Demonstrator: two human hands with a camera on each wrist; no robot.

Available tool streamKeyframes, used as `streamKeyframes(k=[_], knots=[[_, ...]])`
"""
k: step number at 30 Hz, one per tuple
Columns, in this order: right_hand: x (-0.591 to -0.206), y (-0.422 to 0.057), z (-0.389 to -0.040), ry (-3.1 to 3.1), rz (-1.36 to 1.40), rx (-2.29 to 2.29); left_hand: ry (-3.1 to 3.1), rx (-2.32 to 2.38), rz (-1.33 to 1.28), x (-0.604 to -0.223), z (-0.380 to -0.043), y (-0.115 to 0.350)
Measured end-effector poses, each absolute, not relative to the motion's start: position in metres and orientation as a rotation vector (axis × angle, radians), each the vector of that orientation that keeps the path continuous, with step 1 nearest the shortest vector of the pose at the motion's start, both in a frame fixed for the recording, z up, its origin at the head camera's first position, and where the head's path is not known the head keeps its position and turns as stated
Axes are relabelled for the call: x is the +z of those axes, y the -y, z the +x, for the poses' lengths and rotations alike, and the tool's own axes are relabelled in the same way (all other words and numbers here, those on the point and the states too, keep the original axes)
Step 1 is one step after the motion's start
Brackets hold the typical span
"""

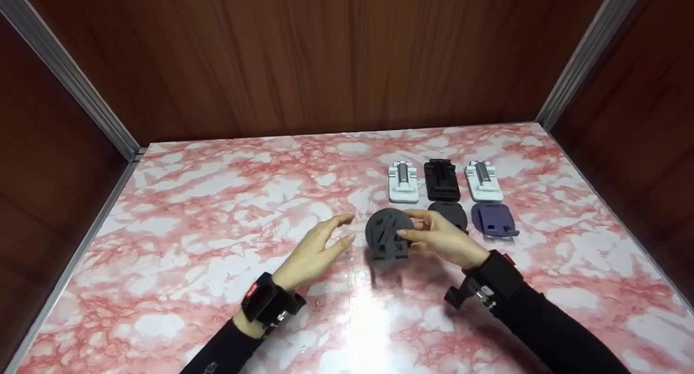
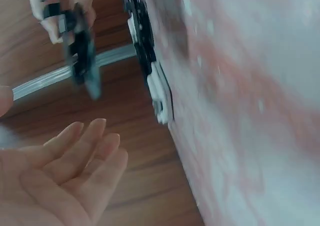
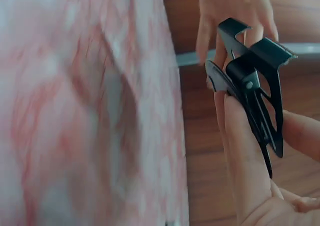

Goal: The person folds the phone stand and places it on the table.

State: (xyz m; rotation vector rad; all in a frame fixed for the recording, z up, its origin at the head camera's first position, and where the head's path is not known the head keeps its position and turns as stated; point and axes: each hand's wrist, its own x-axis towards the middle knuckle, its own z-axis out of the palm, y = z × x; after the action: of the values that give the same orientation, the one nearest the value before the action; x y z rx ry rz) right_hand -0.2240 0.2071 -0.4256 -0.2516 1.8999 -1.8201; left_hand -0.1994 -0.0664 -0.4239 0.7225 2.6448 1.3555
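My right hand point(image 1: 442, 238) pinches a dark grey, round-based folding phone stand point(image 1: 386, 230) between thumb and fingers, lifted off the table. In the right wrist view, the hinged arm and lipped bracket of the phone stand point(image 3: 255, 81) stand partly away from its round base. To its left is my left hand point(image 1: 314, 252), which holds nothing; its fingers are loosely extended towards the stand without touching it. Behind the right hand, another dark grey stand point(image 1: 452, 214) lies partly hidden. A purple folding stand point(image 1: 494, 220) lies farther right.
Behind these lie a white folding stand point(image 1: 403, 184), a black one point(image 1: 442, 181) and another white one point(image 1: 484, 183) in a row. The pink-and-white marbled table point(image 1: 190, 211) is bounded by brown wood-look panels point(image 1: 336, 59) at the back and sides.
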Motion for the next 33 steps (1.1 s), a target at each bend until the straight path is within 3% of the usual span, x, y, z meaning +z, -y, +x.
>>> streamKeyframes(k=[6,17,33], knots=[[-0.432,-0.221,-0.239,-1.937,-0.171,-1.832,-2.786,1.12,0.684,-0.424,-0.19,0.082],[-0.443,-0.229,-0.262,-2.088,-0.107,-1.741,-2.818,1.101,0.688,-0.425,-0.182,0.097],[-0.428,-0.228,-0.257,-2.473,-0.138,-1.257,-2.782,1.127,0.691,-0.424,-0.179,0.099]])
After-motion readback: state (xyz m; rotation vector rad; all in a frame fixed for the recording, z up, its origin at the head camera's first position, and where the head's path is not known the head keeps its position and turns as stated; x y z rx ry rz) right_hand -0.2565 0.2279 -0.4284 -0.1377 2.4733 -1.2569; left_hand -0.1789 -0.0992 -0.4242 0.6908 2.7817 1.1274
